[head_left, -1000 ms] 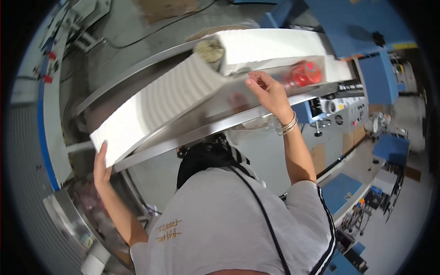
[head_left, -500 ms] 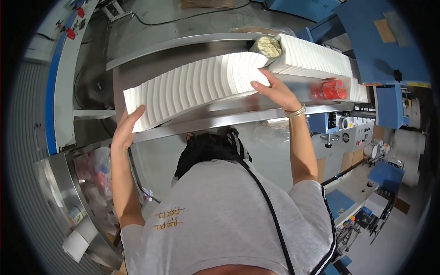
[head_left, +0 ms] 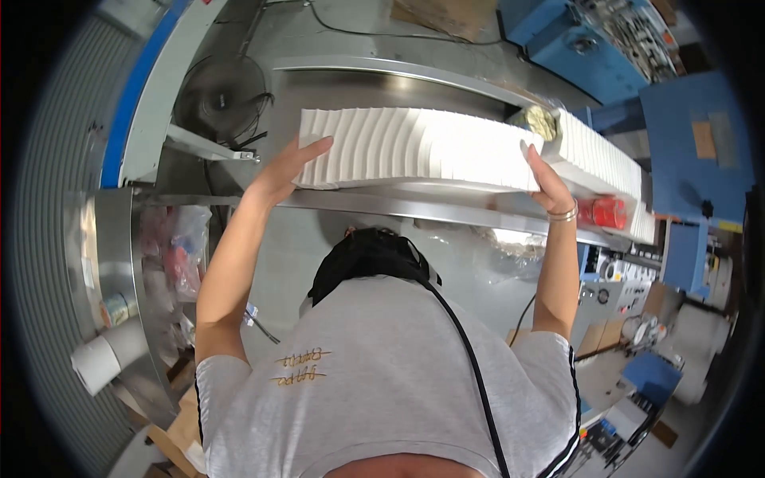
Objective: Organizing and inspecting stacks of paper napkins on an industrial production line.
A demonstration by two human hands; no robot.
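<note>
A long row of white folded paper stacks, pressed side by side, lies between my two hands over a metal trough. My left hand grips its left end, thumb on top. At the right end my right hand presses the row inward, thumb upward. The fingers of both hands are partly hidden behind the paper. Past my right hand, another row of white stacks sits farther along the trough. A round yellowish roll stands between the two rows, and a red cylinder lies close to the farther row.
Blue machines stand to the right. A fan is on the floor at the far left. Clear plastic bags and a white paper roll lie on the left. A cable crosses the floor beyond the trough.
The white row has shifted right in the view and lies more level than before. Both my hands have moved right with it, still holding its ends. The whole view has turned somewhat.
</note>
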